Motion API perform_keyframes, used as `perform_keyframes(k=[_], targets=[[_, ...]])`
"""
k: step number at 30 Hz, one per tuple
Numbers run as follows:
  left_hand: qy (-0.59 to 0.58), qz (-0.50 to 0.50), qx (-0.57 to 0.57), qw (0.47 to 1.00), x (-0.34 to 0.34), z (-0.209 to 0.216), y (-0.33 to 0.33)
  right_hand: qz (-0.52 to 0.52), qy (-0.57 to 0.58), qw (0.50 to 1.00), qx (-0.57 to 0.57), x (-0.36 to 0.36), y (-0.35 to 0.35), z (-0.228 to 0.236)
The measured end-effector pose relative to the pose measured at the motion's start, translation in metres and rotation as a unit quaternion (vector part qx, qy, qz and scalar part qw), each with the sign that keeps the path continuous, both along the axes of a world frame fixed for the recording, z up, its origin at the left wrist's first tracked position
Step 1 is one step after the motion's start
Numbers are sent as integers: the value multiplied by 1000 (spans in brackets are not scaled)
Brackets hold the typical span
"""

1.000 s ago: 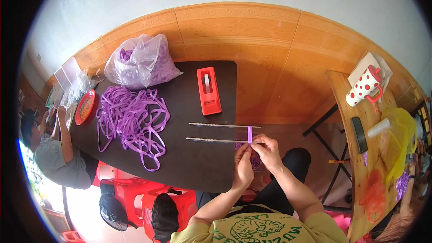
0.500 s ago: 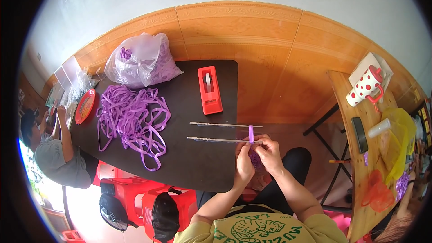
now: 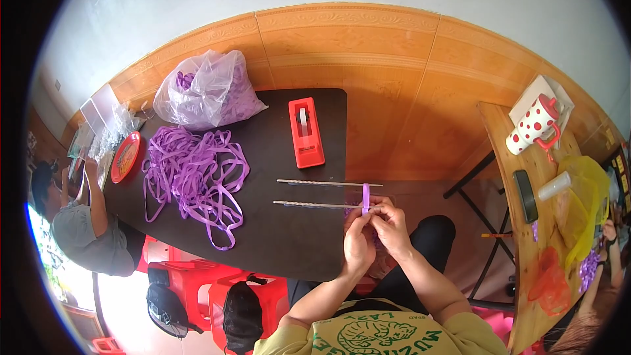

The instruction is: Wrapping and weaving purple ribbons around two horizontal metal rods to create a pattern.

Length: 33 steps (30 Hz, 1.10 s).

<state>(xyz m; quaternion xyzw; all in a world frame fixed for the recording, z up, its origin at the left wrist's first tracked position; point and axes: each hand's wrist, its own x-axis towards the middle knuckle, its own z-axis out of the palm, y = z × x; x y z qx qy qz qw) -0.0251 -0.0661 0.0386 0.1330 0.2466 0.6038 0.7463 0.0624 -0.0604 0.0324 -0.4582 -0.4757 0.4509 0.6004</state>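
Two thin metal rods, an upper rod (image 3: 315, 183) and a lower rod (image 3: 309, 205), lie side by side on the dark table and stick out past its right edge. A purple ribbon (image 3: 366, 196) spans both rods near their free ends. Just below the lower rod, my left hand (image 3: 359, 244) pinches this ribbon between thumb and fingers. My right hand (image 3: 392, 227) is closed on the ribbon too, its fingertips close to the left ones. More purple ribbon shows partly behind my hands, over my lap.
On the dark table (image 3: 276, 243) lie a heap of purple ribbon (image 3: 194, 171), a plastic bag of ribbon (image 3: 210, 92), a red tape dispenser (image 3: 306, 133) and a red plate (image 3: 125, 158). A wooden table (image 3: 522, 250) at right holds a phone (image 3: 525, 196) and dotted tumbler (image 3: 534, 125). People sit at both sides.
My hands have shifted slightly, and more of the ribbon shows below the lower rod. At the far right, another person's hand has come up beside the yellow bag.
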Motion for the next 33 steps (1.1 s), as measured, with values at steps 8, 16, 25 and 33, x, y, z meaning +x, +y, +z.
perform_keyframes(k=[8, 16, 25, 33], targets=[[-58, -1, -24, 998, -1, 12, -7, 8, 119, 991, -53, -3, -6, 17], [-87, 8, -9, 996, 0, 10, -9, 54, 216, 969, -107, -2, -10, 20], [-95, 62, -43, 993, 2, 16, -8, -93, 115, 989, -5, 34, 12, 51], [-121, 77, -55, 988, 1, 9, -7, 103, -41, 990, -84, -31, 109, 106]])
